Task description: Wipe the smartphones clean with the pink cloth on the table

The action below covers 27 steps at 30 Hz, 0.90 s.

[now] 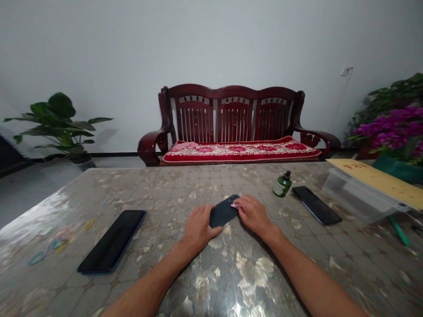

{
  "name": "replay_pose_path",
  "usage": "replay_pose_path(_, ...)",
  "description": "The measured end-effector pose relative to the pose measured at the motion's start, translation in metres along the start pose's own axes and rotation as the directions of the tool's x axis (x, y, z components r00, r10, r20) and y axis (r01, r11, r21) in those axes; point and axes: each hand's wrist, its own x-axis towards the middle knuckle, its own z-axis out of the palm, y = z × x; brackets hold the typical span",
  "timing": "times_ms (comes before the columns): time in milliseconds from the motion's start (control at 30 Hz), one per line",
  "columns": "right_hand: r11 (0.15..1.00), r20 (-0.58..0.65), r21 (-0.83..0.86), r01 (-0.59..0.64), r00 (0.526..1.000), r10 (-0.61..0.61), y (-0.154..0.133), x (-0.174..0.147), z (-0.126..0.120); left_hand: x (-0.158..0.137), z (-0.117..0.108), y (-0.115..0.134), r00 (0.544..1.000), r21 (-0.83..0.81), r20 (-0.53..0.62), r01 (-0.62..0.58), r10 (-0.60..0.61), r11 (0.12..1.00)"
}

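A dark blue smartphone [223, 213] lies back side up on the table, its camera end pointing away and to the right. My left hand [199, 223] grips its left end, thumb along the near edge and fingers over the far side. Pinched in my right hand [254, 214] is a small pink cloth [237, 205], pressed against the phone's back beside the camera lenses. Most of the cloth is hidden by my fingers.
Dark phones [114, 241] lie stacked at left, near loose rubber bands [59, 243]. At right stand a green pump bottle [282, 184], another black phone [316, 205] and a clear plastic box [360, 198] under a yellow board [383, 181]. A wooden bench [234, 110] is behind the table.
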Motion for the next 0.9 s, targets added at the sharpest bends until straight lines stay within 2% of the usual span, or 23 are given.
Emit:
replay_pose_path(133, 1.0, 0.002, 0.0, -0.017, 1.0, 0.017, 0.001, -0.003, -0.003, -0.001, -0.002, 0.0, 1.0, -0.014, 0.007, 0.0, 0.0, 1.0)
replay_pose_path(267, 0.983, 0.041, 0.153, 0.101, 0.993, -0.108, -0.019, -0.009, 0.003, -0.001, -0.001, -0.001, 1.0, -0.026, -0.015, -0.005, 0.005, 1.0)
replay_pose_path(367, 0.972, 0.066, 0.185, 0.148, 0.984, -0.163, -0.026, -0.008, 0.006, -0.001, 0.0, -0.002, 1.0, -0.013, -0.015, -0.013, 0.013, 1.0)
replay_pose_path(567, 1.0, 0.02, 0.017, -0.01, 1.0, 0.009, -0.001, -0.002, -0.002, 0.0, -0.002, -0.001, 1.0, 0.005, -0.004, -0.021, 0.021, 1.0)
replay_pose_path(633, 1.0, 0.004, 0.004, -0.021, 1.0, 0.021, 0.003, -0.004, -0.003, -0.001, -0.002, 0.0, 1.0, 0.009, -0.001, -0.03, 0.03, 1.0)
replay_pose_path(800, 0.976, 0.047, 0.157, 0.153, 0.986, -0.163, -0.014, -0.009, 0.002, -0.002, -0.004, 0.0, 0.998, 0.05, 0.033, -0.062, 0.06, 0.997)
replay_pose_path(900, 0.981, 0.051, 0.151, 0.124, 0.99, -0.132, -0.015, -0.007, 0.001, -0.003, -0.008, 0.002, 0.996, 0.061, 0.056, -0.078, 0.075, 0.995)
